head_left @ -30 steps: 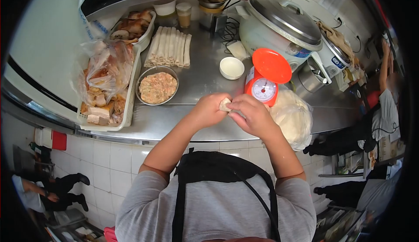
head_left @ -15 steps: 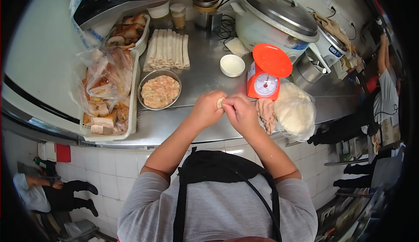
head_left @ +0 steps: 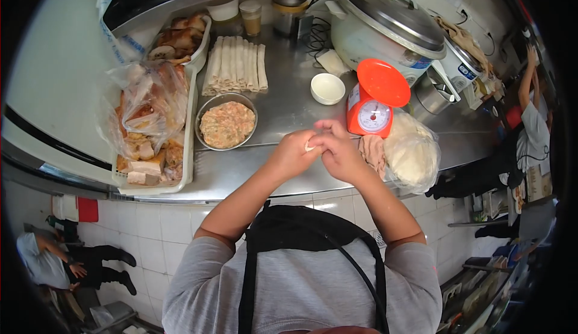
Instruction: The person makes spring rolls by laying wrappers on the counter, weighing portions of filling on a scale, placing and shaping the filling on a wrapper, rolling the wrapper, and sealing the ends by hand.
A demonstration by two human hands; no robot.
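Observation:
Over the front of the steel counter, my left hand [head_left: 293, 155] is closed around a small raw spring roll [head_left: 309, 147]; only its pale end shows and the rest is hidden in my fingers. Against that end rests my right hand [head_left: 341, 156], its thumb and fingers bent onto the roll and touching the left hand. To the left stands a metal bowl [head_left: 200, 135] of pinkish minced filling [head_left: 227, 124]. Behind it lies a stack of thin raw spring rolls [head_left: 235, 65]. Right of my hands are round pale wrappers [head_left: 412, 156] in a plastic bag and a crumpled pinkish cloth [head_left: 372, 152].
An orange kitchen scale [head_left: 374, 117] and a small white bowl [head_left: 328, 88] stand ahead. A large lidded cooker [head_left: 385, 30] is behind them. At left, a white tray [head_left: 188, 147] holds cooked meat under plastic. People [head_left: 51, 262] are at both sides.
My right hand has turned, its fingers lifting and spreading over the roll's end. Less of the roll shows between my hands. The view has shifted slightly.

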